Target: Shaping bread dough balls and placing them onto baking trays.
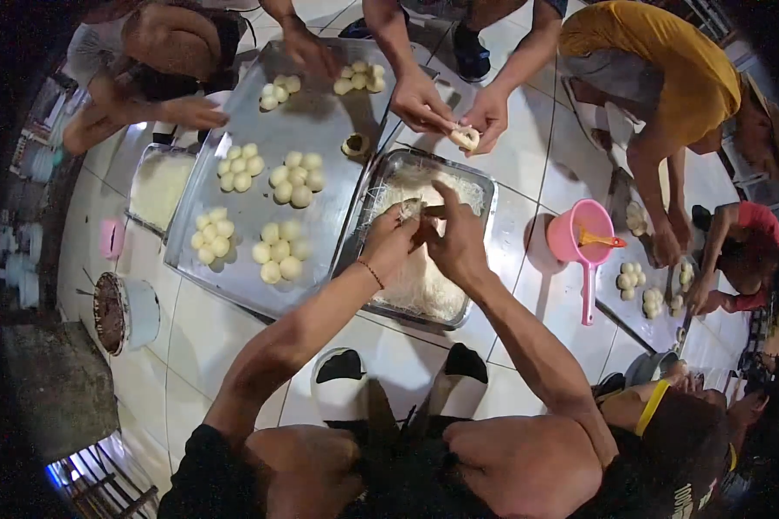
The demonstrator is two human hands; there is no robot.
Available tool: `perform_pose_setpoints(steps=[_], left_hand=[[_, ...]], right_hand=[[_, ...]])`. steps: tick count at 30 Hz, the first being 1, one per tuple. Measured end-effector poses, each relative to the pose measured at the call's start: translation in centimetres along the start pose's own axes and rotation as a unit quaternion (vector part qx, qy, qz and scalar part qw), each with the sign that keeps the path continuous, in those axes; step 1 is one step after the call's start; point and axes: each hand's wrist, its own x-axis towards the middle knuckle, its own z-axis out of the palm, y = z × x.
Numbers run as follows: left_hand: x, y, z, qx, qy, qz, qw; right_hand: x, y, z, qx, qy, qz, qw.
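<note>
Over the metal tray (491, 195) of pale shreds (424, 290), both my hands meet. My left hand (391, 246) is closed around a small pale piece of dough (410, 208) with shreds clinging to it; fingers hide most of it. Close beside it, my right hand (459, 246) has its fingers apart, one stretched upward, others reaching toward the piece. Across from me, another person's hands (459, 112) hold an opened piece of dough (465, 138). To the left, a large metal tray (234, 203) carries clusters of dough balls (280, 251) and a dough piece with dark filling (355, 144).
A pink dipper (577, 233) with an orange-handled utensil stands right of the shreds. A white bucket of dark filling (131, 313), a pink cup (112, 237) and a pale-filled tray (160, 186) lie left. Several people crouch around; another tray (627, 298) with dough balls is far right.
</note>
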Motion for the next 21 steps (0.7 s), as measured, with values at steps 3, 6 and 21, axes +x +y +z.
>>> perform_pose_setpoints(steps=[3,6,21], left_hand=[[-1.6,3.6,1.6,-0.089,-0.031,-0.064,0.994],[-1.8,4.7,1.5,-0.007,-0.038,-0.079,0.996],[-3.3,8.4,3.9,0.386,-0.03,0.268,0.882]], right_hand=[[-0.1,1.0,-1.5,0.139,0.082,0.043,0.986],[-0.6,2.2,-2.4,0.18,-0.014,0.061,0.982],[0.3,-0.5,-3.4,0.149,-0.003,-0.082,0.985]])
